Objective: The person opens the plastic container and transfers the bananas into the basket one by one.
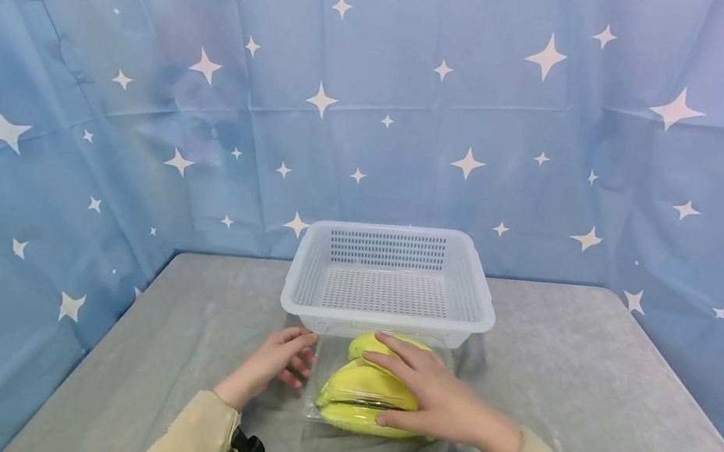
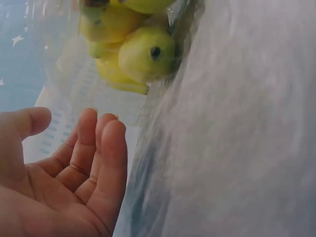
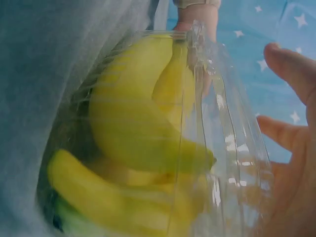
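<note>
A clear plastic clamshell box (image 1: 316,400) stands on the grey tabletop, with yellow bananas (image 1: 372,386) visible through its walls. In the right wrist view its ribbed lid (image 3: 229,143) is over the fruit. My right hand (image 1: 441,400) lies over the box's top and right side, fingers spread and fairly straight. To the left of the box is my left hand (image 1: 279,361), its fingers loosely bent. Nothing is between the left thumb and fingers in the left wrist view, where rounded yellow-green fruit ends (image 2: 148,54) show beyond the fingertips.
Directly behind the box sits a white perforated plastic basket (image 1: 390,319). A blue curtain (image 1: 375,141) with white stars hangs along the back and sides of the table (image 1: 592,389). Each wrist wears a dark camera mount.
</note>
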